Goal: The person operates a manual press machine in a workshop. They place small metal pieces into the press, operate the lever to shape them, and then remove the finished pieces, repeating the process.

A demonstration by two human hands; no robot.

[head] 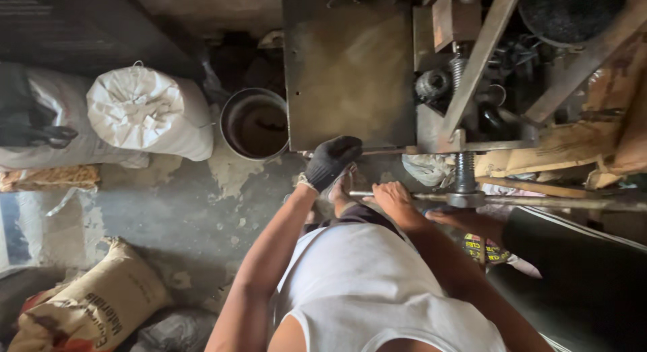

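Observation:
My left hand wears a black glove and curls over a thin rod that runs along the near edge of a flat rusty metal plate. My right hand is bare and grips a long metal bar. This bar lies level and passes through the collar of an upright threaded screw on a heavy metal press frame. Just right of my right hand, a co-worker's hand in a dark striped sleeve reaches in under the bar.
A round metal bucket stands on the stained concrete floor left of the plate. A tied white sack lies further left, and a tan printed sack at the bottom left. Springs, pots and wooden boards crowd the upper right.

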